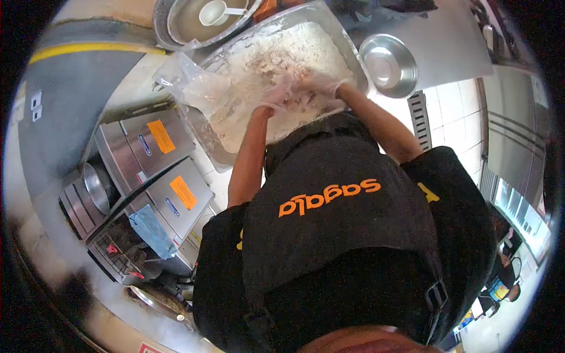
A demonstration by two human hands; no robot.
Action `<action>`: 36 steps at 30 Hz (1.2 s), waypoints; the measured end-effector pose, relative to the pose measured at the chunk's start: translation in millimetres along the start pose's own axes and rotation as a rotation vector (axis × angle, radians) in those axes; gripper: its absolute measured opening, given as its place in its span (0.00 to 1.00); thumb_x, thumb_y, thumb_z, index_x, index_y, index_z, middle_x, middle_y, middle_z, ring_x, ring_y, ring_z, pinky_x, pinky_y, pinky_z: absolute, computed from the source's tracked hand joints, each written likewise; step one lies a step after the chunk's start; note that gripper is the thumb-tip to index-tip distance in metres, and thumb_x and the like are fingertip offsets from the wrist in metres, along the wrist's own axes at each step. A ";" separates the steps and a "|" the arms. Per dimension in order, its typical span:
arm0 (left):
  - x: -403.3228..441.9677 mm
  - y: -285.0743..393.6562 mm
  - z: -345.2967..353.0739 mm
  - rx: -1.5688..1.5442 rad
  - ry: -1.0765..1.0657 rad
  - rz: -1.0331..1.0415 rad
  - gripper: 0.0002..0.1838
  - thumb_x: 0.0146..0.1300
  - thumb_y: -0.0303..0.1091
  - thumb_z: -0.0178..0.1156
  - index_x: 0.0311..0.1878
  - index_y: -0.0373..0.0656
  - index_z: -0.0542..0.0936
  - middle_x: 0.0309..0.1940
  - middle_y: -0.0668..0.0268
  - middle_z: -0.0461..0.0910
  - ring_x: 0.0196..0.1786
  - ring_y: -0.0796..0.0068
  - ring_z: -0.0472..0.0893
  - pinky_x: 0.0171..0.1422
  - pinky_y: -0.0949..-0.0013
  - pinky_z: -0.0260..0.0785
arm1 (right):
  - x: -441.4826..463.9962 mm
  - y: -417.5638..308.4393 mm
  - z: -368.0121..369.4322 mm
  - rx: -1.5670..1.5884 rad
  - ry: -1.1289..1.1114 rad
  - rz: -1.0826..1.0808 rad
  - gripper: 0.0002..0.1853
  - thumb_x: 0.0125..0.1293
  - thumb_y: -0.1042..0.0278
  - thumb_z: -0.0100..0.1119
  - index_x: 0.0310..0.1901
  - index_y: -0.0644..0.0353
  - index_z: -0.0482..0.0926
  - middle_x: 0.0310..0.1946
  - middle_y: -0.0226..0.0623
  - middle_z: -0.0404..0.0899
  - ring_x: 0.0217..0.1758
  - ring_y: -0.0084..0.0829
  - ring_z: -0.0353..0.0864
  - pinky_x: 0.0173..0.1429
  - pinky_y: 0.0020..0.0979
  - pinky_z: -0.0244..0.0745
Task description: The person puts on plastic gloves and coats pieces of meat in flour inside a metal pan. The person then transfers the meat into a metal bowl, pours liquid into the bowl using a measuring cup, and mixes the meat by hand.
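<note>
A large metal tray [347, 44] holds a broad layer of white flour [241, 117] with lumpy, floured pieces [273, 65] near its middle. Both of my hands wear clear plastic gloves and are down in the flour, close together. My left hand [282, 97] is among the floured pieces, its fingers blurred and partly hidden. Beside it, my right hand [323, 85] touches the same heap, its fingers also unclear. A clear plastic bag [191, 79] lies over the tray's left edge.
A steel bowl [388, 66] stands right of the tray. Behind it on the left, a basin [170, 29] holds cloudy liquid and a white scoop [213, 12]. Metal appliances [168, 170] are at the left. Another person [505, 276] is at the far lower right.
</note>
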State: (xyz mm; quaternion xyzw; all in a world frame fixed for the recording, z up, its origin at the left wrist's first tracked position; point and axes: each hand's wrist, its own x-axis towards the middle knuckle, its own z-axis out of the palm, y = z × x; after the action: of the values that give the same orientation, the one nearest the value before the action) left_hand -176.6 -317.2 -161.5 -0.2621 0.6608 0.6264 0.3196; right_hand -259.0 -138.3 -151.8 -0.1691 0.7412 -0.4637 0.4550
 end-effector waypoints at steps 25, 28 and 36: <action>-56.8 50.3 -50.9 0.011 0.106 0.561 0.24 0.49 0.36 0.62 0.49 0.39 0.70 0.44 0.61 0.75 0.46 0.73 0.74 0.51 0.71 0.67 | -4.8 -45.1 -74.9 -0.115 0.160 -0.218 0.13 0.53 0.67 0.52 0.41 0.59 0.76 0.42 0.36 0.74 0.42 0.29 0.72 0.48 0.29 0.69; -17.8 27.1 -74.6 0.283 0.433 0.379 0.19 0.55 0.37 0.55 0.50 0.42 0.70 0.43 0.62 0.75 0.45 0.73 0.75 0.51 0.68 0.67 | 26.3 -39.1 -83.9 0.008 0.306 0.051 0.19 0.58 0.59 0.49 0.50 0.59 0.73 0.48 0.37 0.72 0.49 0.29 0.70 0.52 0.30 0.67; 103.6 24.2 -46.1 -0.674 0.192 0.018 0.22 0.63 0.44 0.43 0.54 0.41 0.68 0.48 0.62 0.74 0.48 0.67 0.74 0.52 0.65 0.66 | 114.2 -9.8 -32.8 0.131 0.047 -0.183 0.29 0.64 0.50 0.44 0.62 0.59 0.59 0.60 0.37 0.61 0.62 0.32 0.60 0.63 0.33 0.58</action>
State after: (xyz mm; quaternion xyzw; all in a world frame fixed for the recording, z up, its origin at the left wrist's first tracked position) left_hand -267.2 -355.6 -222.8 -0.4048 0.4461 0.7848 0.1458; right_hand -348.4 -202.7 -197.6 -0.1951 0.7013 -0.5543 0.4035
